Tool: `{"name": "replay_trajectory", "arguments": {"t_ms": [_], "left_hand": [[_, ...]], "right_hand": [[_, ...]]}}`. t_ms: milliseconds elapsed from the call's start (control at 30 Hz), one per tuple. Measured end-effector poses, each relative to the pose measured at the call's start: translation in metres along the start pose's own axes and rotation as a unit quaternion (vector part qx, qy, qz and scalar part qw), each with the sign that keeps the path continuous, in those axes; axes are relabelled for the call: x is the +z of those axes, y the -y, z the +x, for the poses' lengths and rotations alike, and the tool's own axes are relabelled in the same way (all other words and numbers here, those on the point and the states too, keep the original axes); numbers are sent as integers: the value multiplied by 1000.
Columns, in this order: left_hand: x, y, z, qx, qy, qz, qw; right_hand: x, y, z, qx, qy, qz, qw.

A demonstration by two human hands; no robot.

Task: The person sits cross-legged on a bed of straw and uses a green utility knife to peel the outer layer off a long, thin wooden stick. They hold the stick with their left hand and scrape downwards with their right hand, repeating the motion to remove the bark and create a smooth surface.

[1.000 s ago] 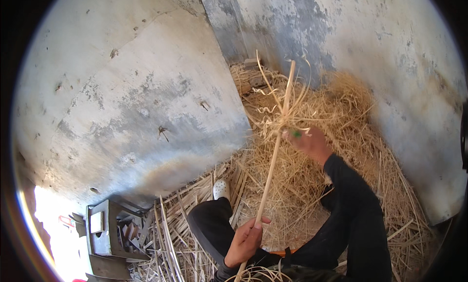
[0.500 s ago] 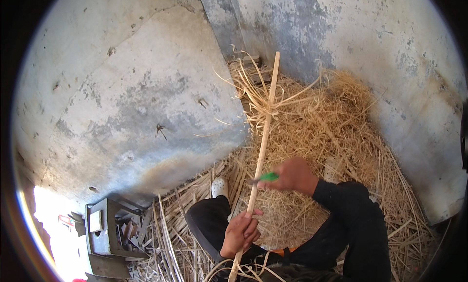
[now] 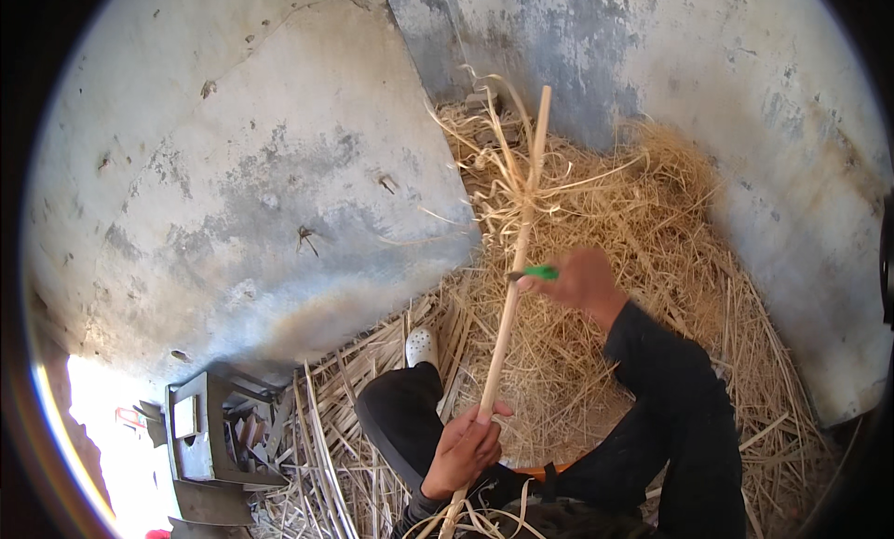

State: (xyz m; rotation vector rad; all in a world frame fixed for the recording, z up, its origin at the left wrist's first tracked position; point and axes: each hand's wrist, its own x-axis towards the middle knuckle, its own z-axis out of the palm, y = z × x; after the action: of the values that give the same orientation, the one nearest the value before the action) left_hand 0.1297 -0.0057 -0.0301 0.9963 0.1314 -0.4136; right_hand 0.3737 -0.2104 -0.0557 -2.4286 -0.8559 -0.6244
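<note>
A long pale wooden stick (image 3: 508,339) runs up and slightly right through the middle of the view. Thin curled shavings (image 3: 510,171) cling round its upper part, and more curls (image 3: 494,522) lie at its lower end by my lap. My left hand (image 3: 465,453) is wrapped round the stick near that lower end. In my right hand (image 3: 579,283), slightly blurred, is a small knife with a green handle (image 3: 541,272). Its short dark blade lies against the stick, below the shavings. The far tip of the stick stands bare.
A heap of straw-like shavings (image 3: 643,231) fills the corner beyond my hands. Long split strips (image 3: 326,455) cover the floor on the left, beside a worn wooden stool-like frame (image 3: 200,427). Peeling walls (image 3: 279,166) enclose the corner. My white clog (image 3: 421,346) rests among strips.
My right hand and the knife have moved up along the stick, toward the shavings. The stick's far end has shifted slightly right and up. My left hand keeps its hold.
</note>
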Motion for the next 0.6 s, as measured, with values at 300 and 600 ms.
{"name": "replay_trajectory", "arguments": {"t_ms": [300,600], "left_hand": [[2,-3,1,-3,-2,3,1000],[13,5,-7,-37,15,7,999]], "right_hand": [[-6,26,-13,-8,26,20,999],[-21,-65,21,119,-45,-107,986]]}}
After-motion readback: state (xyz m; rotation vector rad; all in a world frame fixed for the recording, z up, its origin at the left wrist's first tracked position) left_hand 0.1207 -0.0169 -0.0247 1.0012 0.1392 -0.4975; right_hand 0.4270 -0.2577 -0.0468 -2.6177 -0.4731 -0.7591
